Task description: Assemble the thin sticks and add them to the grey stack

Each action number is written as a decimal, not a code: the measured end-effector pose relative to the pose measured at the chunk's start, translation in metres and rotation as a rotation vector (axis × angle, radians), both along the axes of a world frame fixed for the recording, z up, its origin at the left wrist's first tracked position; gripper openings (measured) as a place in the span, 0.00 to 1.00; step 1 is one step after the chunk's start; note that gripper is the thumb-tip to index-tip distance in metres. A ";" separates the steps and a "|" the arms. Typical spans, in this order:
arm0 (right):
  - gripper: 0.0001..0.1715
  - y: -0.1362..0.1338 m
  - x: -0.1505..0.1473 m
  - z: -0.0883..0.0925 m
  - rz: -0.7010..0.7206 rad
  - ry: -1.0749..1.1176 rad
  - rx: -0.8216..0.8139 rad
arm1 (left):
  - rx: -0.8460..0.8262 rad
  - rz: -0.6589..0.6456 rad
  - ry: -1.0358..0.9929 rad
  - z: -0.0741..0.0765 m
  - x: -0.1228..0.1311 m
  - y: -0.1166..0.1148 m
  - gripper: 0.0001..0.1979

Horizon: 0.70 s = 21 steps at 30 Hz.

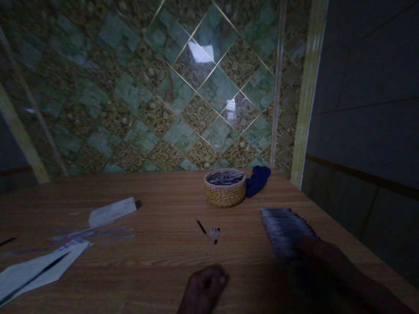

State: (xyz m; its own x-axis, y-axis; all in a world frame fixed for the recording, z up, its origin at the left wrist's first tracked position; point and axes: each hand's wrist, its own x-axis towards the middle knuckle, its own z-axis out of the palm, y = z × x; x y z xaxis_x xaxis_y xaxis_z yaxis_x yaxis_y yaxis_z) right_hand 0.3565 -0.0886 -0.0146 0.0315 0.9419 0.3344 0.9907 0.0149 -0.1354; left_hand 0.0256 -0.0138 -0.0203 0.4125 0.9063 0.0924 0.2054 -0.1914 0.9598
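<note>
My left hand (pixel 205 287) is at the near edge of the view, low over the wooden table. Its fingers are curled closed, and whatever they may hold is hidden. To the right, my right hand (pixel 316 253) reaches onto a row of thin, pen-like sticks (pixel 281 226) laid side by side. Its fingers touch the right part of that row, but darkness and blur hide their grip. Between the hands and the basket lie a short dark pen piece (pixel 201 226) and several small clear bits with dark ends (pixel 215 234).
A round woven basket (pixel 225 196) full of pen-like sticks stands at the back, beside a dark blue cloth (pixel 258 179). On the left lie a white box (pixel 113 211), some blurred clear strips (pixel 98 234) and a white sheet (pixel 49 266). A tiled wall (pixel 183 126) borders the table (pixel 157 257).
</note>
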 end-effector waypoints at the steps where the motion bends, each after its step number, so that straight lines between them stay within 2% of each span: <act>1: 0.18 0.000 0.001 0.002 0.021 0.006 -0.035 | -0.005 0.003 -0.001 0.000 0.000 0.000 0.24; 6: 0.17 0.001 0.004 0.007 -0.013 0.024 -0.108 | -0.013 -0.007 -0.005 -0.007 0.001 0.002 0.24; 13: 0.20 0.001 0.001 -0.004 -0.022 -0.038 -0.115 | 0.009 -0.060 -0.052 -0.018 -0.001 0.007 0.22; 17: 0.25 0.002 0.003 -0.010 -0.020 -0.082 -0.151 | 0.000 -0.071 -0.053 -0.017 -0.002 0.007 0.21; 21: 0.25 0.001 0.007 -0.017 -0.001 -0.068 -0.118 | -0.002 -0.067 -0.024 -0.011 -0.001 0.003 0.21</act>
State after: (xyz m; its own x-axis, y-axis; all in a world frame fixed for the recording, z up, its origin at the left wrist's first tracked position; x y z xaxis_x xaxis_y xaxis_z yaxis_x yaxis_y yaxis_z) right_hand 0.3639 -0.0880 -0.0318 0.0134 0.9749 0.2224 0.9977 0.0019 -0.0683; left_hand 0.0248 -0.0112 -0.0310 0.4698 0.8770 0.1011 0.1695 -0.2020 0.9646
